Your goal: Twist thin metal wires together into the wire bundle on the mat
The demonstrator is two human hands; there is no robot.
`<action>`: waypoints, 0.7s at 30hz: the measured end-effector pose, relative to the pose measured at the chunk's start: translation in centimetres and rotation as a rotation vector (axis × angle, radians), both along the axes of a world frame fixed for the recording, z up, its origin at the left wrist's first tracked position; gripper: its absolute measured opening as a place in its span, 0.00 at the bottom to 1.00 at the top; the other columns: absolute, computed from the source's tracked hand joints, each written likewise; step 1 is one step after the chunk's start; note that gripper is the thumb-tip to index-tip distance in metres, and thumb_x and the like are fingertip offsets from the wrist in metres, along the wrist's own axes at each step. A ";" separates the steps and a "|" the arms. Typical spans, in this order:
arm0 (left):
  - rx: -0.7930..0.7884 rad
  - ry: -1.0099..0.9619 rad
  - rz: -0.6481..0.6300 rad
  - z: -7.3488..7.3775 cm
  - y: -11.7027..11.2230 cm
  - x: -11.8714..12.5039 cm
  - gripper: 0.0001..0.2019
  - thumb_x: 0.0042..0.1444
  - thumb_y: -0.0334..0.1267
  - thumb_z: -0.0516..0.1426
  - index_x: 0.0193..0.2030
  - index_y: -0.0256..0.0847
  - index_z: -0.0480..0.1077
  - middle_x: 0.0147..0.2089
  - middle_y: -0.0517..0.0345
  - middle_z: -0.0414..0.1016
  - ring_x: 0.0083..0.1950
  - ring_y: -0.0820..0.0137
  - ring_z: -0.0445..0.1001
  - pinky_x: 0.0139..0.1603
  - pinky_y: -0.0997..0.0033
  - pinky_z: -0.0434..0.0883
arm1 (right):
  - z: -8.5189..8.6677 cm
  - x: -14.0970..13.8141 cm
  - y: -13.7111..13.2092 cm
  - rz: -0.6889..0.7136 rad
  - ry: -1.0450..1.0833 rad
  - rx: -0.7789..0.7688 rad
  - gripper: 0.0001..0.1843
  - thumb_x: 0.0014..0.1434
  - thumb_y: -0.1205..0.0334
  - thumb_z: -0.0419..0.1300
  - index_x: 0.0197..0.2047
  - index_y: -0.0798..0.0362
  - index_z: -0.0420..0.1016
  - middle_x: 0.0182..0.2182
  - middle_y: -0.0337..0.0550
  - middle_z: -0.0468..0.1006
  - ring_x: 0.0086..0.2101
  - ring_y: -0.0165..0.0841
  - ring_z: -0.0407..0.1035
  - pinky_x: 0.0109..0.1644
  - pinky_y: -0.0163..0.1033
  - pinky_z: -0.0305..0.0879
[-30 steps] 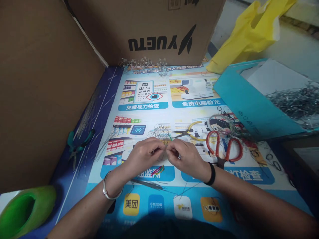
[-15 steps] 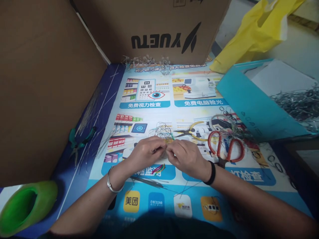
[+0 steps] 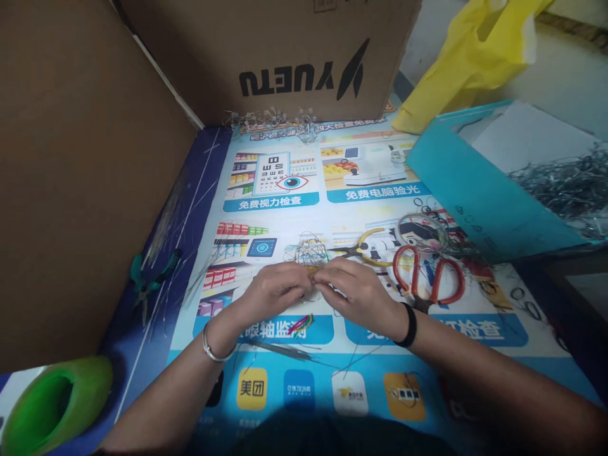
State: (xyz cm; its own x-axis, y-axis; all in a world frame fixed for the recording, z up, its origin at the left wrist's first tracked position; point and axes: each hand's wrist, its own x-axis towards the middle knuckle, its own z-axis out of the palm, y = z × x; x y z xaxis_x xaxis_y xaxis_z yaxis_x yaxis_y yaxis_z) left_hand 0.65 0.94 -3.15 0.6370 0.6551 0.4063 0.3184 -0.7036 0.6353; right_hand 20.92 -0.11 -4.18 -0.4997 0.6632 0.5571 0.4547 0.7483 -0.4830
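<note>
My left hand point(image 3: 280, 288) and my right hand point(image 3: 361, 294) meet at the middle of the printed sheet, fingertips almost touching. Both are closed in a pinch on the near end of a small wire frame point(image 3: 311, 248), a rounded cage of thin bent wire. The exact spot they grip is hidden by the fingers. Just beyond my right hand lie pliers with yellow handles point(image 3: 370, 235), jaws pointing left. Red-handled scissors point(image 3: 430, 282) rest to its right. Short coloured strands point(image 3: 301, 325) and a bundle of thin straight wires point(image 3: 285, 350) lie below the hands.
Cardboard point(image 3: 304, 38) walls the back and left. At right, a turquoise box point(image 3: 475, 190) holds tangled wire pieces point(image 3: 565, 180). Teal pliers point(image 3: 147, 285) and loose wires point(image 3: 164, 228) lie left; green tape point(image 3: 90, 392) stands near front left. Wire pieces point(image 3: 306, 126) line the back, by a yellow bag point(image 3: 451, 76).
Fingers of both hands have shifted on the wire frame, and the right hand's fingers are straighter. More of the frame shows above the hands. The whole view has moved slightly.
</note>
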 end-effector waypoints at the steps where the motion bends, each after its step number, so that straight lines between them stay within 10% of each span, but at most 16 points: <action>1: 0.014 -0.001 -0.007 0.0 0.0 0.0 0.07 0.59 0.27 0.53 0.33 0.38 0.71 0.33 0.53 0.77 0.37 0.71 0.74 0.38 0.73 0.73 | 0.0 -0.1 0.0 0.002 -0.018 0.015 0.06 0.62 0.68 0.54 0.37 0.55 0.72 0.32 0.47 0.78 0.36 0.34 0.72 0.38 0.39 0.71; 21: -0.250 0.061 0.033 0.4 -0.2 -0.1 0.06 0.57 0.28 0.54 0.32 0.38 0.71 0.34 0.56 0.76 0.35 0.73 0.73 0.38 0.74 0.70 | -0.7 -0.8 0.0 -0.009 0.034 -0.063 0.08 0.53 0.74 0.52 0.28 0.53 0.65 0.24 0.40 0.69 0.27 0.30 0.64 0.30 0.34 0.61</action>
State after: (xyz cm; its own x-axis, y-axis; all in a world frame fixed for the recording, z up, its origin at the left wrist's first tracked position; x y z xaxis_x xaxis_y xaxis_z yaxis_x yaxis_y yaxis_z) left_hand 0.60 0.69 -2.74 0.6317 0.7514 0.1905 0.3816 -0.5153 0.7673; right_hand 20.10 -0.14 -4.83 -0.4753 0.7015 0.5310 0.4435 0.7123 -0.5440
